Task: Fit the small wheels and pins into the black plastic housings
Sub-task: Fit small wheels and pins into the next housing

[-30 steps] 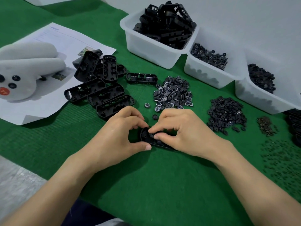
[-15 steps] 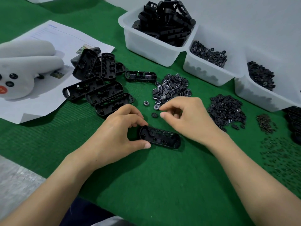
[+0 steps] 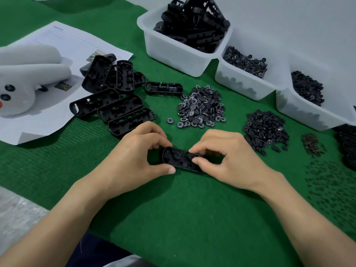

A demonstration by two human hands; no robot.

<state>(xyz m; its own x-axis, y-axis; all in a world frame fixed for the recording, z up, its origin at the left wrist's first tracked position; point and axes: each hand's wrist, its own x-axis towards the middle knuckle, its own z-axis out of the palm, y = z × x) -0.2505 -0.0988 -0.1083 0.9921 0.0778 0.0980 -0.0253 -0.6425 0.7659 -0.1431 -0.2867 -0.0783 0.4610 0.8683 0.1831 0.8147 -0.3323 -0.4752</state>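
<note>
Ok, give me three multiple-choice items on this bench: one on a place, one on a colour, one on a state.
1. The black plastic housing in work lies: A in a bin; B on the table cover between the left hand and right hand; C on the paper sheet.
2. The table cover is: A green; B red; C grey.
3. The left hand: A lies flat; B hangs idle; C grips the housing's end.
B, the housing sits on the cover between the hands; A, the felt is green all round; C, thumb and fingers curl round its left end.
</note>
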